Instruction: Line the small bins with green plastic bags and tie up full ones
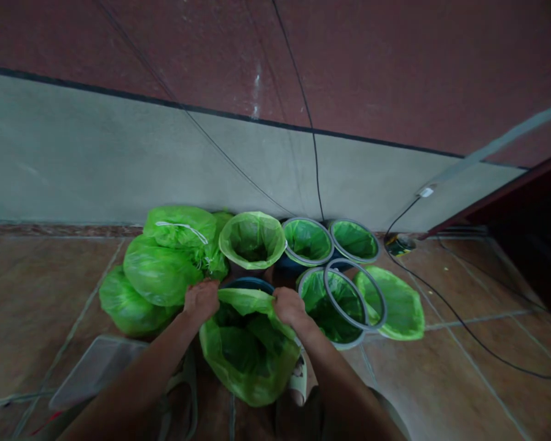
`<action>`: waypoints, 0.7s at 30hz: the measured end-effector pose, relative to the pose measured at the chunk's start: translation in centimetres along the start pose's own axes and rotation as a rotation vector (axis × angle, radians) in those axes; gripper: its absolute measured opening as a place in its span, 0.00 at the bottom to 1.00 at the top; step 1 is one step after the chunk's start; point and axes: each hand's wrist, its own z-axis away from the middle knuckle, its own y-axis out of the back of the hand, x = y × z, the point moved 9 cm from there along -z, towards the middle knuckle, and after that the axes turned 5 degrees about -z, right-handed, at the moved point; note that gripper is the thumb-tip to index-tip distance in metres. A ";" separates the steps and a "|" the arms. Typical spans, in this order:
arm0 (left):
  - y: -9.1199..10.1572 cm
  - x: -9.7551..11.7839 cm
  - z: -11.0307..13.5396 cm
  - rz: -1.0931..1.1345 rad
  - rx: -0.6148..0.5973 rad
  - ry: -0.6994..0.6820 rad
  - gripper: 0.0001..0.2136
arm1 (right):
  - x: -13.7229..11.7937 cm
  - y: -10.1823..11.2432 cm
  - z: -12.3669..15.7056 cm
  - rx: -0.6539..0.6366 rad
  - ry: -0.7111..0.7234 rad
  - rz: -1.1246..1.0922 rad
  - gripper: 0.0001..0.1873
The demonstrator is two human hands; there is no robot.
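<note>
My left hand and my right hand are both closed on the rim of a green plastic bag, one at each side. The bag's mouth is stretched wide between them and faces up toward me. Right behind it shows the blue rim of a bin; the rest of that bin is hidden. Beyond stands a bin with a green liner folded over its edge. To the right, a loose grey ring lies tilted across another lined bin.
Several stuffed green bags are piled at left. Two grey-rimmed lined bins stand against the wall, and another green-lined one leans at right. A clear plastic box sits at lower left. A black cable crosses the tiles.
</note>
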 end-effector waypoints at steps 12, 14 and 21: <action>-0.8 2.9 -1.4 0.196 -0.060 -0.072 0.14 | 0.6 -0.1 -1.7 0.122 0.041 -0.247 0.13; -1.0 2.6 -1.8 0.225 -0.063 -0.040 0.15 | 0.7 -0.5 -1.8 0.124 0.039 -0.245 0.13; -1.7 -0.6 -2.8 0.324 -0.135 0.092 0.14 | 1.6 -1.4 -3.2 0.144 -0.034 -0.351 0.13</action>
